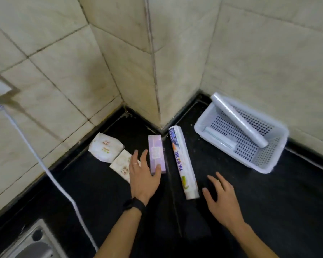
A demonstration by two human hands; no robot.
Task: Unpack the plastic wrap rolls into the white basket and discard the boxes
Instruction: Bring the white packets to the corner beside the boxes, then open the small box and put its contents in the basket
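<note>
Fingers of my left hand [143, 180] are spread wide, thumb tip touching the near end of the purple box [156, 154] just ahead of them; nothing is gripped yet. My right hand [223, 200] hovers open and empty, the white printed box [183, 162] just left of its fingertips. Best, I judge, to close thumb and fingers across the purple box's narrow sides, lift, then open an end flap. Beyond my right fingers, the white basket [268, 169] already holds two rolls [239, 121].

Large blue Chinese characters run along the white box [183, 164], too blurred to read; the purple box [156, 154] carries an illegible label.
</note>
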